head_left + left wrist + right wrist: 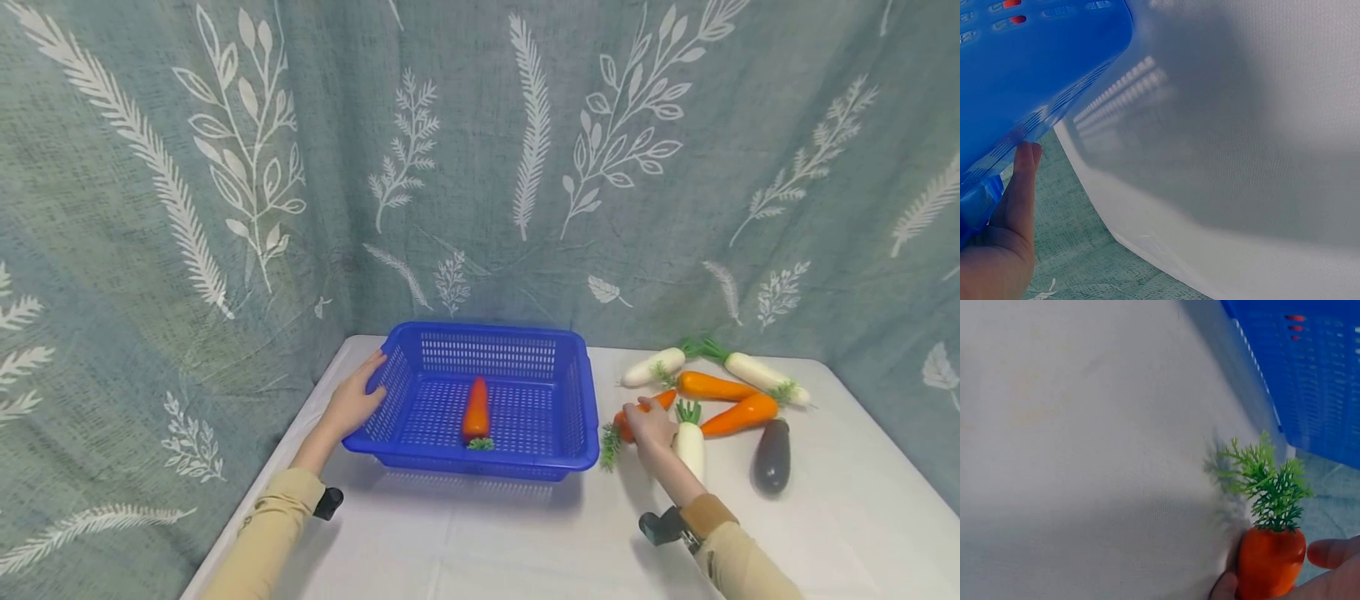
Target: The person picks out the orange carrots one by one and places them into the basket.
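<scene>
My left hand (pixel 356 400) grips the left rim of a blue plastic basket (pixel 480 460), thumb over the edge and fingers along the outer wall. Inside the basket lies one red-orange carrot (pixel 476 410), its green tuft toward me. Right of the basket, my right hand (pixel 651 423) holds an orange carrot (pixel 1271 559) between thumb and fingers, close over the table. Its leafy green top (pixel 1275 484) points toward the basket. The palm hides much of this carrot in the head view. A white radish (pixel 691 454) lies just beside the right wrist.
Behind the right hand lie two more white radishes (pixel 654 367) (pixel 765 377) and two orange carrots (pixel 716 386) (pixel 742 415). A dark eggplant (pixel 772 457) sits at the far right. The white table (pixel 465 542) ends at a green leaf-patterned curtain (pixel 465 167).
</scene>
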The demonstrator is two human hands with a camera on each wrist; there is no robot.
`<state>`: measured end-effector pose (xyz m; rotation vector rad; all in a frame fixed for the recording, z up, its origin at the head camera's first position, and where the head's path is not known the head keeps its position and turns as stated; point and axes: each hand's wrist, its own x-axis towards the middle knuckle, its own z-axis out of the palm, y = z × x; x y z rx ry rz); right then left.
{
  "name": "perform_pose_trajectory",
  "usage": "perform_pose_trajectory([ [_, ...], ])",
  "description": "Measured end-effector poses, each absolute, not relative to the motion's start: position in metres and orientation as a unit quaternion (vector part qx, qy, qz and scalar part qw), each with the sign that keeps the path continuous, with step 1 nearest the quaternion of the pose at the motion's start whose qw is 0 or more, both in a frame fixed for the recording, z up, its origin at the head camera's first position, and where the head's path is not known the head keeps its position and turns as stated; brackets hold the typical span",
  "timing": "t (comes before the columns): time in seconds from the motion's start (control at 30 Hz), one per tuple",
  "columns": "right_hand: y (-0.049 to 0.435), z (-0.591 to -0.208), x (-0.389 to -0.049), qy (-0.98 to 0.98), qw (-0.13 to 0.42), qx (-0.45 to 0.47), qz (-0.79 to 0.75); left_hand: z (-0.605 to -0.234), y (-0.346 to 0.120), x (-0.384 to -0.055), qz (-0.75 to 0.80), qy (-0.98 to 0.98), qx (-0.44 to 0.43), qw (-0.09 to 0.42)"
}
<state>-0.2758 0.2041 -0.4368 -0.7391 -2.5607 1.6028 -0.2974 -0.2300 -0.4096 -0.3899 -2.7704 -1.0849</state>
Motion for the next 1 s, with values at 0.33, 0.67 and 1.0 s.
perform_pose_trajectory([
  [0.33, 0.2083, -0.4398, -0.2773, -0.832, -0.021, -0.238, 0.501, -0.4107, -0.2298, -0.2988, -0.362, -0.922, -0.123, 0.058],
  [0.67, 0.2084, -0.4373, -0.2777, -0.779, -0.043, -0.237, 0.579, -0.4086, -0.2322, -0.2995, -0.362, -0.922, -0.125, 0.058],
  [1.0, 0.2107, -0.4379, -0.2794, -0.761, -0.057, -0.237, 0.601, -0.4107, -0.2318, -0.3015, -0.362, -0.922, -0.124, 0.061],
])
